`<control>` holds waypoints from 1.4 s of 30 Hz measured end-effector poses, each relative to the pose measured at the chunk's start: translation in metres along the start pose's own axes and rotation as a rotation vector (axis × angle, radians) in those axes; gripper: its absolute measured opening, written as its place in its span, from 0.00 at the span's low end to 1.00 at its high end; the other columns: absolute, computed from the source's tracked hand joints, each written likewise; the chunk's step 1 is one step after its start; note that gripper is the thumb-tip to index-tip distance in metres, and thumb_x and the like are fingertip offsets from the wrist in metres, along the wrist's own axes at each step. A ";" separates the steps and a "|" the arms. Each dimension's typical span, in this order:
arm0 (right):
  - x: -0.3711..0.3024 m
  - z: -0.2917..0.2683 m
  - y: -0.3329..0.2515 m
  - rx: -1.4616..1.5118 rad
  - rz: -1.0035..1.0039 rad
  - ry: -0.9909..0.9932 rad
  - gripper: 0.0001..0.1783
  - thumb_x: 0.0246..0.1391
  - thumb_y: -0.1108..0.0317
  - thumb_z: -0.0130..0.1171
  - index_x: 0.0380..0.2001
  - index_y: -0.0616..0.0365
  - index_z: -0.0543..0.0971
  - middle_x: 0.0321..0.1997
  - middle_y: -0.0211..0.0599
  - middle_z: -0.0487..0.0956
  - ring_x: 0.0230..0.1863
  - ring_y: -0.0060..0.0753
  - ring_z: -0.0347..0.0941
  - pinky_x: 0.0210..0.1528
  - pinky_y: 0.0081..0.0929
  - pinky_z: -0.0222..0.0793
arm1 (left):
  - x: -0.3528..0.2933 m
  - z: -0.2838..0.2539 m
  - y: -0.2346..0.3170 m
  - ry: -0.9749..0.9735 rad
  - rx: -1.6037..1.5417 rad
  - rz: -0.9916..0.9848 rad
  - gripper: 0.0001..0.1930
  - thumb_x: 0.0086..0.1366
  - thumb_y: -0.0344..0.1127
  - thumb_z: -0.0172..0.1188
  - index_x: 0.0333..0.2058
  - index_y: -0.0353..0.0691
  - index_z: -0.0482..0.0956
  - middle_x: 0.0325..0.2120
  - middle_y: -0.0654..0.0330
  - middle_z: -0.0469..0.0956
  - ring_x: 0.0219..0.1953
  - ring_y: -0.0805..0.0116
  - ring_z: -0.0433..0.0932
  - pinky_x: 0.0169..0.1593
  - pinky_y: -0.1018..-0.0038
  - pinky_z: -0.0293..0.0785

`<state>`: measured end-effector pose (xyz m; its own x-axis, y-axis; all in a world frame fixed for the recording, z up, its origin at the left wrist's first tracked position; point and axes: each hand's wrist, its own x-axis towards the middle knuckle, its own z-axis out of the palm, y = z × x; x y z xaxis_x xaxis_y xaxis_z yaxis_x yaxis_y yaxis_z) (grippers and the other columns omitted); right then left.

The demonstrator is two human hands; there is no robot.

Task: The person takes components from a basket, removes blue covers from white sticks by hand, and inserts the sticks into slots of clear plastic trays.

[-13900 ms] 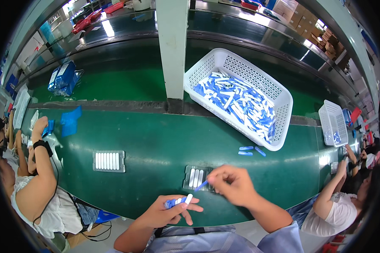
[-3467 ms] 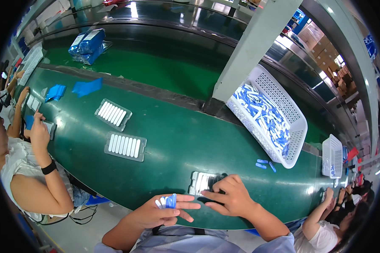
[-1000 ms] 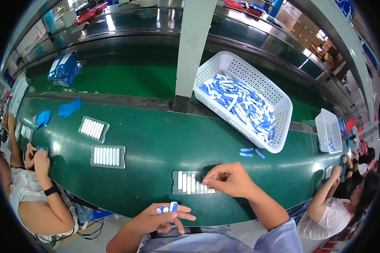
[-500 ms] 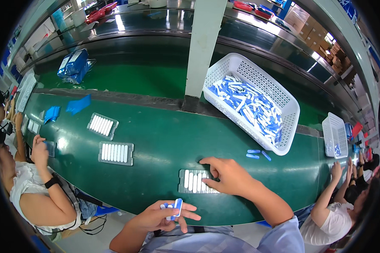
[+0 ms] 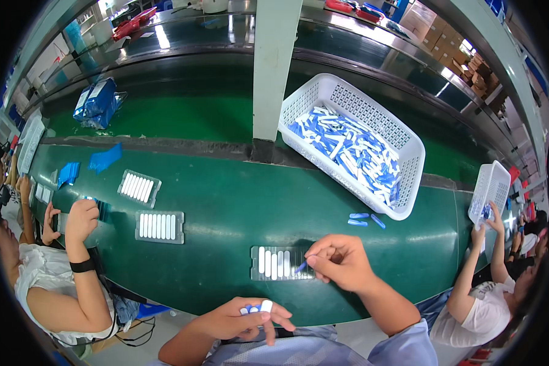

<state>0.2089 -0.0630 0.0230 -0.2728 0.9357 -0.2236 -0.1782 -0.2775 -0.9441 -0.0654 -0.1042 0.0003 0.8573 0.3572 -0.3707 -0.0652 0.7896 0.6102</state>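
My left hand (image 5: 238,320), near the table's front edge, is closed on several small blue-and-white plastic strips (image 5: 266,306) with rounded ends. Some of its fingers stretch out beyond them. Just right of a clear slotted tray (image 5: 255,266), my right hand (image 5: 343,263) pinches one blue strip (image 5: 301,266) between thumb and fingertips. That strip is slanted over the tray's right part. Several strips stand side by side in the left part, white faces up. My right fingers hide the tray's right end.
A white basket (image 5: 413,174) full of loose strips stands beyond my right hand, with three blue strips (image 5: 358,215) before it. Two filled trays (image 5: 180,235) lie left. Blue packets (image 5: 105,158) lie farther back. A grey post (image 5: 273,73) rises behind. Co-workers (image 5: 73,287) sit on both sides.
My right hand, earlier spread over the tray, has drawn right and now pinches a blue strip there. The top strip in my left hand has turned white side up. The view has shifted slightly.
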 end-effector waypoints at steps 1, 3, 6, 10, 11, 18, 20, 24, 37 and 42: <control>0.003 -0.009 -0.003 -0.002 -0.005 0.003 0.02 0.59 0.76 0.64 0.32 0.63 0.81 0.25 0.25 0.80 0.24 0.12 0.70 0.24 0.18 0.64 | -0.001 -0.003 -0.001 0.026 0.011 0.013 0.18 0.77 0.37 0.46 0.57 0.30 0.72 0.47 0.50 0.82 0.33 0.72 0.81 0.21 0.82 0.58; 0.012 -0.024 0.000 -0.205 0.155 -0.175 0.04 0.58 0.74 0.66 0.34 0.62 0.81 0.25 0.26 0.80 0.25 0.12 0.73 0.25 0.20 0.66 | -0.001 -0.004 -0.003 0.170 0.124 0.081 0.15 0.76 0.33 0.46 0.53 0.30 0.75 0.38 0.53 0.82 0.29 0.73 0.79 0.22 0.81 0.58; 0.021 -0.024 0.006 -0.624 -0.011 -0.210 0.06 0.56 0.77 0.65 0.37 0.61 0.81 0.24 0.30 0.80 0.20 0.19 0.72 0.21 0.22 0.66 | 0.000 -0.002 0.011 0.416 0.581 0.152 0.11 0.70 0.27 0.50 0.46 0.35 0.79 0.19 0.64 0.75 0.20 0.73 0.72 0.23 0.77 0.60; 0.033 -0.010 -0.003 -1.025 -0.152 -0.211 0.13 0.52 0.69 0.67 0.42 0.55 0.79 0.27 0.33 0.78 0.29 0.34 0.77 0.32 0.34 0.71 | 0.014 0.005 0.012 0.803 1.300 0.482 0.18 0.58 0.26 0.57 0.49 0.44 0.81 0.19 0.58 0.74 0.19 0.59 0.75 0.25 0.67 0.69; 0.035 -0.010 -0.001 -1.113 -0.339 -0.272 0.16 0.52 0.67 0.67 0.45 0.55 0.79 0.31 0.36 0.76 0.34 0.40 0.76 0.38 0.37 0.71 | 0.015 0.002 0.011 0.822 1.437 0.463 0.21 0.57 0.27 0.58 0.51 0.45 0.81 0.20 0.58 0.76 0.20 0.59 0.76 0.25 0.66 0.70; 0.034 -0.021 0.021 -1.070 -0.497 -0.206 0.24 0.53 0.62 0.66 0.53 0.56 0.76 0.37 0.41 0.73 0.41 0.48 0.72 0.47 0.41 0.68 | 0.006 0.008 0.008 0.758 1.769 0.287 0.29 0.51 0.30 0.61 0.56 0.47 0.79 0.21 0.63 0.77 0.22 0.64 0.78 0.24 0.66 0.72; 0.033 -0.018 0.019 -1.040 -0.473 -0.188 0.23 0.53 0.62 0.66 0.52 0.55 0.77 0.37 0.40 0.73 0.40 0.47 0.72 0.47 0.40 0.67 | 0.008 0.007 0.008 0.782 1.750 0.366 0.29 0.51 0.30 0.61 0.56 0.47 0.80 0.20 0.64 0.76 0.21 0.64 0.77 0.24 0.67 0.71; 0.035 -0.019 0.020 -0.736 -0.176 -0.134 0.16 0.54 0.64 0.65 0.46 0.53 0.81 0.37 0.36 0.73 0.39 0.44 0.71 0.47 0.38 0.66 | 0.014 0.000 0.005 0.768 1.682 0.540 0.27 0.50 0.30 0.62 0.54 0.47 0.81 0.19 0.65 0.74 0.21 0.65 0.76 0.22 0.68 0.69; 0.016 -0.022 0.023 -0.992 -0.830 0.078 0.11 0.50 0.70 0.66 0.38 0.53 0.84 0.37 0.32 0.79 0.40 0.36 0.74 0.45 0.34 0.63 | 0.031 -0.016 0.013 0.628 1.567 0.771 0.25 0.63 0.36 0.62 0.59 0.45 0.75 0.25 0.63 0.77 0.22 0.69 0.77 0.20 0.71 0.69; -0.003 0.007 0.005 -0.807 -0.691 -0.008 0.09 0.53 0.71 0.64 0.39 0.52 0.84 0.31 0.30 0.78 0.35 0.36 0.73 0.44 0.34 0.63 | 0.018 -0.008 0.008 0.004 -0.261 0.226 0.22 0.78 0.37 0.45 0.64 0.29 0.64 0.41 0.49 0.79 0.28 0.71 0.76 0.17 0.84 0.60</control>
<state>0.2019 -0.0684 0.0211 -0.3586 0.8330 0.4213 0.3825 0.5428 -0.7477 -0.0549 -0.0875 -0.0071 0.8042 0.5394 -0.2499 -0.3821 0.7910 0.4777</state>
